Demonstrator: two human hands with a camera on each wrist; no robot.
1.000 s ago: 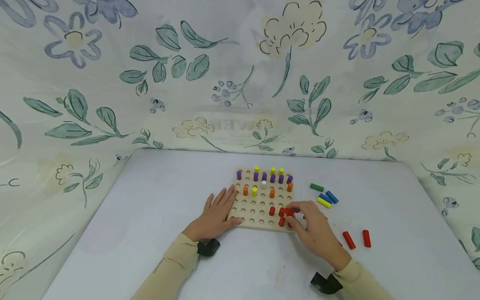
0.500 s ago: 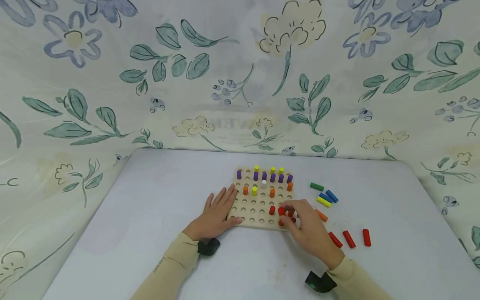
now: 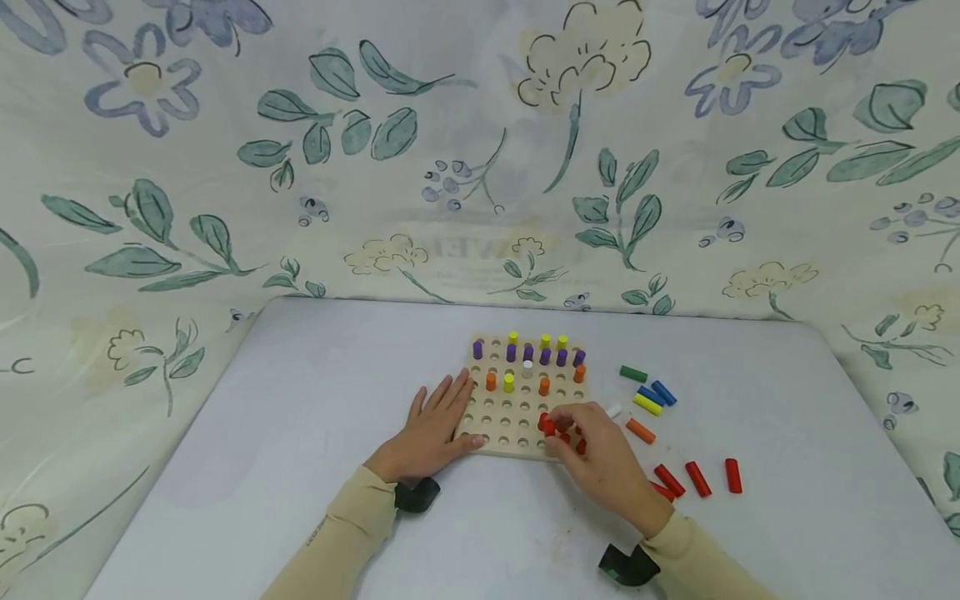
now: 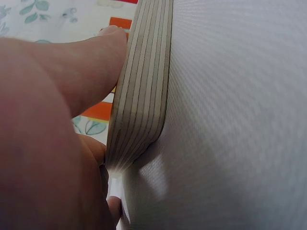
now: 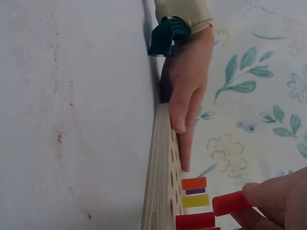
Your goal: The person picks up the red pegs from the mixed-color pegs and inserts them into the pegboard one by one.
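My right hand (image 3: pixel 609 467) pinches a red peg (image 5: pixel 230 203) between thumb and fingers, close over the near right part of a wooden pegboard (image 3: pixel 498 427). In the right wrist view the held peg points toward the board's face, near a standing red peg (image 5: pixel 195 221). Several red pegs stand in holes about those fingers, partly hidden by them. My left hand (image 3: pixel 429 432) lies with straight fingers along the board's left edge, thumb at the near left corner. The left wrist view shows the board's layered edge (image 4: pixel 143 72) beside that hand.
Purple pegs (image 3: pixel 545 356), yellow pegs (image 3: pixel 509 382), orange pegs (image 3: pixel 544 386) and a white peg (image 3: pixel 527 368) stand in the board. To its right lie a green peg (image 3: pixel 633 373), blue pegs (image 3: pixel 663 392), an orange peg (image 3: pixel 641 430) and several red pegs (image 3: pixel 697 478).
My right hand has moved left over the board with the red peg, uncovering red pegs and a white peg on the right. My left hand stays where it was.
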